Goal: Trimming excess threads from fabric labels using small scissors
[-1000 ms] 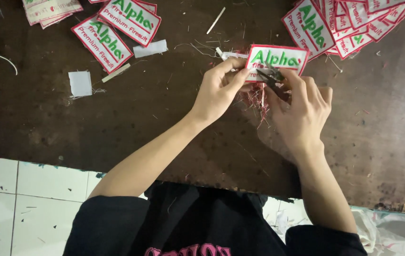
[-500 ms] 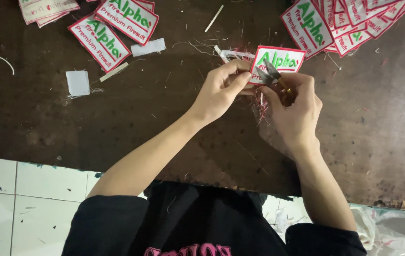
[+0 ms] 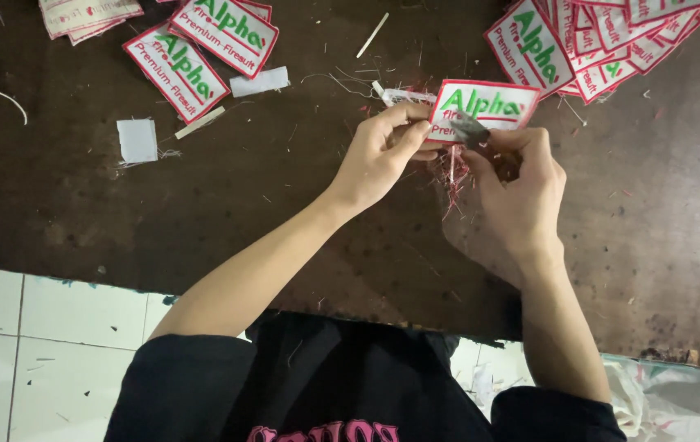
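My left hand [image 3: 383, 151] pinches the lower left corner of a white embroidered patch [image 3: 485, 105] with a red border and green lettering, held just above the dark table [image 3: 203, 213]. My right hand [image 3: 518, 188] grips a small metal thread snipper [image 3: 469, 129] whose tip rests against the patch's lower edge. Loose red thread trimmings [image 3: 452, 172] lie on the table under both hands.
A fanned pile of similar patches [image 3: 604, 41] lies at the top right, two more patches [image 3: 203, 45] and a stack [image 3: 88, 15] at the top left. White scraps [image 3: 137, 139] and a thin stick [image 3: 373, 35] lie about. White floor tiles [image 3: 39, 344] show below the table edge.
The patch has turned slightly in my hands, and the snipper has shifted along its lower edge. Both hands stay over the same spot.
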